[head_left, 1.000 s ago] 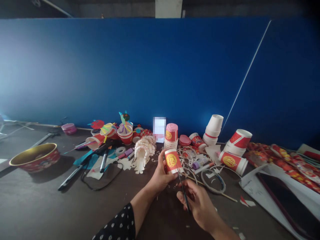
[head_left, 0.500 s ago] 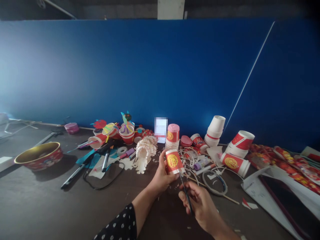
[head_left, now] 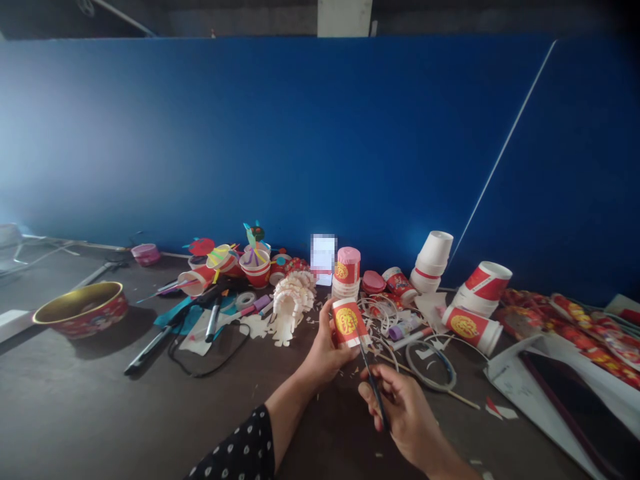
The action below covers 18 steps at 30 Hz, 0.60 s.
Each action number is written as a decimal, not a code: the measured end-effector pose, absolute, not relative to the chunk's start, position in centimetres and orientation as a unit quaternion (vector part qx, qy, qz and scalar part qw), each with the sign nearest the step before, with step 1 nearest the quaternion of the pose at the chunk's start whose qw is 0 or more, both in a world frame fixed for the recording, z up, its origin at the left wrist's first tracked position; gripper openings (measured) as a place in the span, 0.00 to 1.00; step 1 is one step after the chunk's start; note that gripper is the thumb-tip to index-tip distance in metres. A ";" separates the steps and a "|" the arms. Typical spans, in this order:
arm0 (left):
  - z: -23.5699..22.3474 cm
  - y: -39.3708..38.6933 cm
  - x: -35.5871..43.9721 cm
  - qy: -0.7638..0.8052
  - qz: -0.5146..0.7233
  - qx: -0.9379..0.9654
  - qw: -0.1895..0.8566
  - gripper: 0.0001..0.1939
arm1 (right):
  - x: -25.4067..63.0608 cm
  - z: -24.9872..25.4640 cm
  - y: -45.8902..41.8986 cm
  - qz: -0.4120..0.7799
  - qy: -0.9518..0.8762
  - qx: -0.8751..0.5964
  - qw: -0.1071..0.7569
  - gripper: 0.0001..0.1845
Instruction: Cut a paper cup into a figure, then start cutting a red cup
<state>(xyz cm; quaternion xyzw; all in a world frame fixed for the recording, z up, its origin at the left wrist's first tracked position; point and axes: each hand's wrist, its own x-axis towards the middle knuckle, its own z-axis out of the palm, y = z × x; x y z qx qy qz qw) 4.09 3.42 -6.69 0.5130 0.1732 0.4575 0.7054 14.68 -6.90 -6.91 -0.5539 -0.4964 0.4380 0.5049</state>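
A red and white paper cup (head_left: 347,321) with a yellow emblem is gripped by my left hand (head_left: 327,350), its fingers wrapped around the left side. My right hand (head_left: 400,408) is closed on a pair of dark-handled scissors (head_left: 375,387). The blades point up and away from me and touch the cup's lower right rim. Just behind the cup stands a stack of paper cups (head_left: 347,273) topped in pink. White curved pieces of cut paper cup (head_left: 290,303) lie to the left of my left hand.
Left lie a gold-lined red bowl (head_left: 83,313), a glue gun (head_left: 160,343) with a black cord, and decorated cups (head_left: 255,269). A lit phone (head_left: 323,257) stands at the back. Right are coiled loops (head_left: 433,367), cup stacks (head_left: 473,330), a dark phone (head_left: 575,407) and red packets (head_left: 590,333).
Hands, cup and scissors stay almost in place, with the blades still at the cup's rim. The whole view has shifted very slightly.
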 end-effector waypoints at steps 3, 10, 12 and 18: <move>-6.6 3.4 4.0 0.175 0.456 0.510 0.708 0.50 | 14.7 -7.0 -6.9 0.439 -0.491 -0.558 0.504 0.18; -6.4 3.3 4.0 0.167 0.457 0.505 0.713 0.49 | 14.7 -6.5 -7.1 0.433 -0.498 -0.565 0.496 0.17; -6.4 3.3 4.0 0.166 0.457 0.504 0.714 0.49 | 14.6 -6.3 -7.1 0.431 -0.499 -0.567 0.493 0.17; -6.5 3.3 4.1 0.166 0.453 0.511 0.712 0.50 | 14.5 -6.4 -7.0 0.431 -0.502 -0.564 0.494 0.16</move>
